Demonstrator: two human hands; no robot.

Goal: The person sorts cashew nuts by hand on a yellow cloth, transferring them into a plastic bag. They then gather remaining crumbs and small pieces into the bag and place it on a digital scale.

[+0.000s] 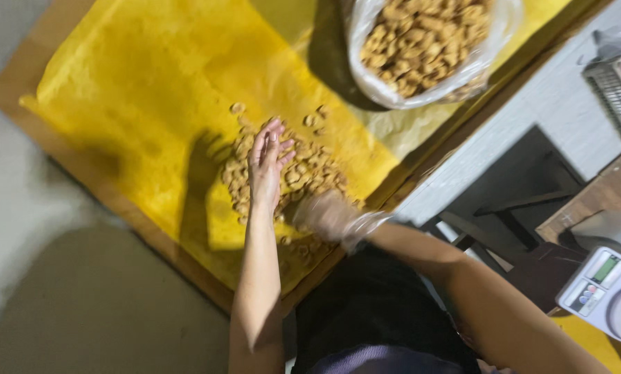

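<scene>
Large yellow sheet [151, 90] spread over a brown board [20, 76], filling most of the view. At the top edge, a clear plastic bag [373, 62] slumped open, heaped with tan nuts. Off to the right, a grey ledge [553, 104], a dark stool frame [511, 208] below it and a white digital scale [605, 287] at the lower right. In the middle of the sheet, a loose pile of tan nuts [303, 173], a few strays lying just apart near its top. Left hand [265, 166] laid flat on the pile, fingers stretched out and slightly spread, palm down, touching the nuts, nothing pinched. Right hand [331, 216] at the near edge of the pile, wrapped in thin clear plastic and smeared by motion; grip not readable.
</scene>
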